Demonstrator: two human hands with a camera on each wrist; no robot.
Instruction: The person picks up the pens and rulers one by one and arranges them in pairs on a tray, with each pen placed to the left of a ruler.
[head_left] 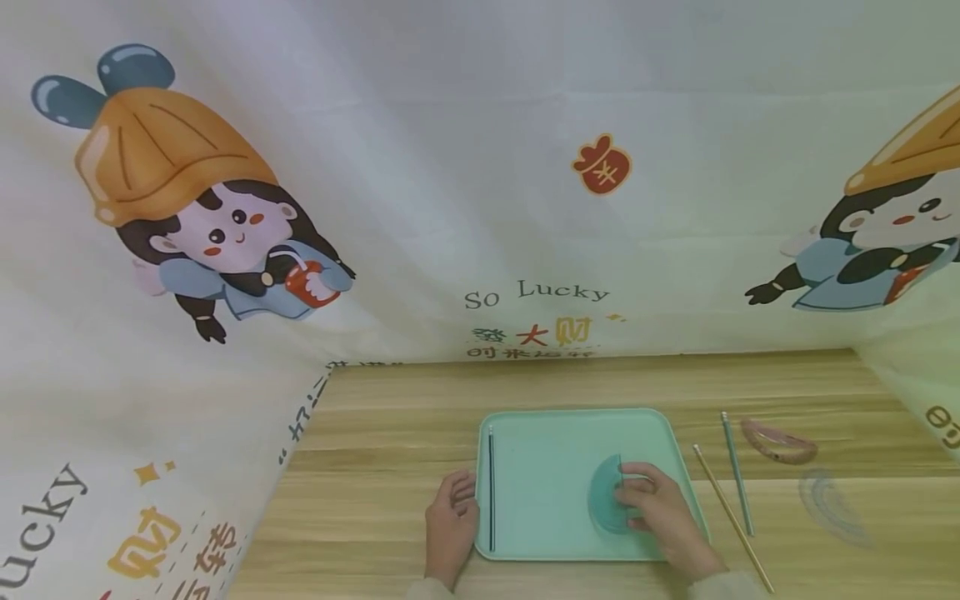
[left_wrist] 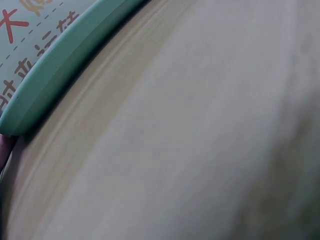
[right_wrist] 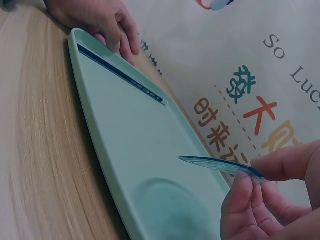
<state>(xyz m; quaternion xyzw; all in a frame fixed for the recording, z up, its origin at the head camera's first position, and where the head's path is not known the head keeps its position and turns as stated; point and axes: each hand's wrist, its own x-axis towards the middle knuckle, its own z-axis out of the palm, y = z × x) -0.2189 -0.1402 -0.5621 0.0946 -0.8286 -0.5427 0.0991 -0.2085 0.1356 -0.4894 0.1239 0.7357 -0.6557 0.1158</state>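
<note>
A printed cloth backdrop with cartoon figures and the words "So Lucky" stands behind and to the left of a wooden desk. Near the desk's front edge lies a mint-green tray. The left hand rests at the tray's left rim, its fingers loosely curled over the edge and holding nothing. Just inside that rim, a dark pencil lies along the tray's left side. The right hand is over the tray's right half and pinches a blue protractor between thumb and fingertips; the right wrist view shows the protractor held nearly flat and lifted clear of the tray floor, its shadow beneath it. On the bare desk right of the tray lie a wooden pencil and a grey-blue pencil, side by side and slightly apart. Further right, toward the desk's right edge, lie a pink protractor and a clear protractor.
</note>
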